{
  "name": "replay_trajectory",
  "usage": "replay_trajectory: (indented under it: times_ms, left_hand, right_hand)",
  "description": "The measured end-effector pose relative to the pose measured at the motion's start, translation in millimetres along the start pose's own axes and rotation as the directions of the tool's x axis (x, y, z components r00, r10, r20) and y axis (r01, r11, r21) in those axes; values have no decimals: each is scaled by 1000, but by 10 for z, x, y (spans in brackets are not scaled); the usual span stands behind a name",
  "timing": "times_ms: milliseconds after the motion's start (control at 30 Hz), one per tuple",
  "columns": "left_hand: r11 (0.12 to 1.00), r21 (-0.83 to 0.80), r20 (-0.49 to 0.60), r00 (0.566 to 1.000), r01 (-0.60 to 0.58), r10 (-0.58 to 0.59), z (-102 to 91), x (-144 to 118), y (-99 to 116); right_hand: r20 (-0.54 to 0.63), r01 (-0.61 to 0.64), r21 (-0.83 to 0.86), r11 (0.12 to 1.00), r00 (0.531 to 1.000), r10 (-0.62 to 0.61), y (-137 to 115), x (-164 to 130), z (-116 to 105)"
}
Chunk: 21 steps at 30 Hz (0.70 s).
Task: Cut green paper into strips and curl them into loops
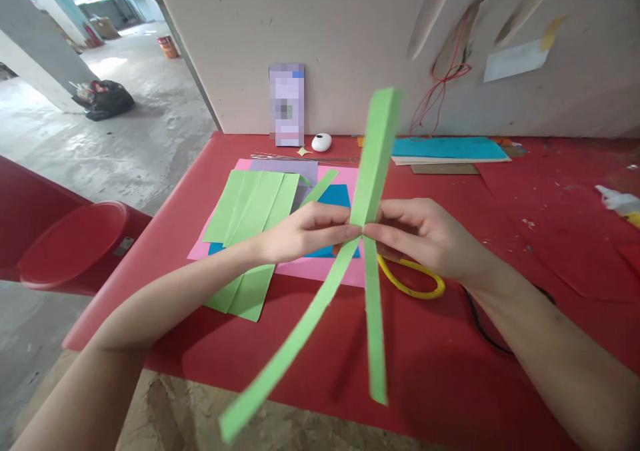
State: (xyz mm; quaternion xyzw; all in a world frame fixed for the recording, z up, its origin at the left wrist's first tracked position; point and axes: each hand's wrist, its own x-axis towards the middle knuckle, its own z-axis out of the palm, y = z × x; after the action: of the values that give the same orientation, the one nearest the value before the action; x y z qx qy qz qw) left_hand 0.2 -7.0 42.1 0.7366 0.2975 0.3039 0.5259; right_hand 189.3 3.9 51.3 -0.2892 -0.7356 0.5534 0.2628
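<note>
A green paper piece [373, 158] is held up above the red table, its upper part wide and folded lengthwise. Below my fingers it parts into two narrow strips, one slanting down left and one hanging almost straight. My left hand [313, 230] pinches it from the left where the strips divide, and my right hand [410, 231] pinches the same spot from the right. Yellow-handled scissors [417, 294] lie under my right hand, mostly hidden. Left of the hands rest several green paper sheets [250, 204] on blue [336, 198] and pink paper [320, 274].
A phone [287, 104] leans on the wall beside a white rounded object [321, 142]. Blue sheets [450, 148] lie along the back of the red table [200, 344]. Red string [443, 78] hangs from the wall. A red round stool [75, 244] stands at left.
</note>
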Motion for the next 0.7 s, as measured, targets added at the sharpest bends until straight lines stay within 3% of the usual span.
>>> replay_trajectory:
  times_ms: [167,267,433,567,700]
  left_hand:
    - [1000,-4,131,991,8,-7,-41,-4,28]
    - [1000,-21,101,995,-1,4,-42,0,16]
    - [1000,1,-37,999,8,-8,-1,4,15]
    - [999,13,-21,999,30,-30,12,7,15]
    - [999,-38,84,996,4,-1,-20,13,-19]
  right_hand:
    - [91,-22,-55,998,995,27,-16,-11,-25]
    - [29,-13,-59,998,999,15,-28,-4,-30]
    - [-18,11,-90,996,1000,-13,-33,14,-21]
    - [-46,26,-114,993,998,-32,-21,17,-15]
    - [64,8,-66,998,998,-4,7,6,-21]
